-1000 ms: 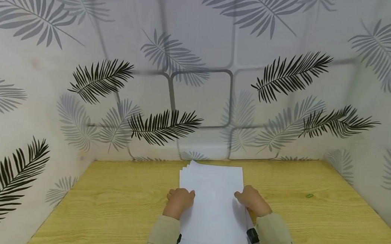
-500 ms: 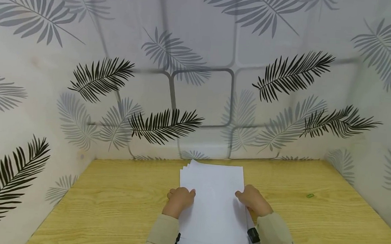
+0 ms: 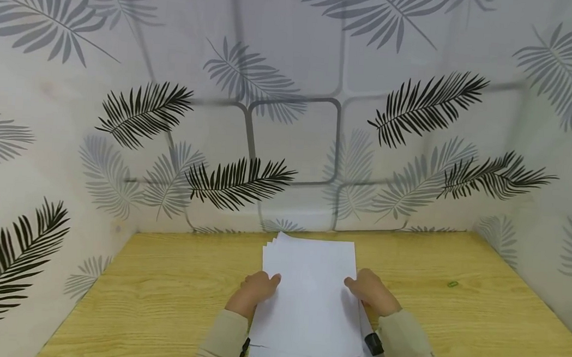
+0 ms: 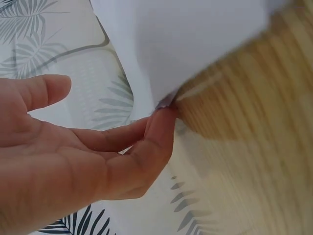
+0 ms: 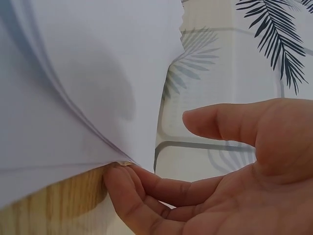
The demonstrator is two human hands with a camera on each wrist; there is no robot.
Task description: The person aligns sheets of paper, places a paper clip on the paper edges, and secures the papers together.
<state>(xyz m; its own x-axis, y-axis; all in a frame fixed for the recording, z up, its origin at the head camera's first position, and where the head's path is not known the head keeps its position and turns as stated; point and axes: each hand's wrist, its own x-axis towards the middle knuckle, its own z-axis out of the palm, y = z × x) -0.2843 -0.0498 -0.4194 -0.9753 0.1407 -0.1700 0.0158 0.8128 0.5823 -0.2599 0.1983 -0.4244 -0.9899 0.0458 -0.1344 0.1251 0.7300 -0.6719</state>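
A stack of white paper sheets lies in the middle, its edges uneven at the top left and along the bottom. My left hand is at the stack's left side. In the left wrist view, its fingertips touch the paper's lower edge while the thumb stays apart from it. At the right side is my right hand. The right wrist view shows its bent fingers touching the edge of the sheets, with the thumb raised off the paper. Several sheets bow apart there.
The stack rests on a wood-grain table. A small green object lies to the right of it. Walls with a leaf pattern enclose the table at the back and sides. Black bands show at both wrists.
My left hand has shifted slightly left, and the lower left edge of the stack now reaches farther left. The right hand has stayed almost in place.
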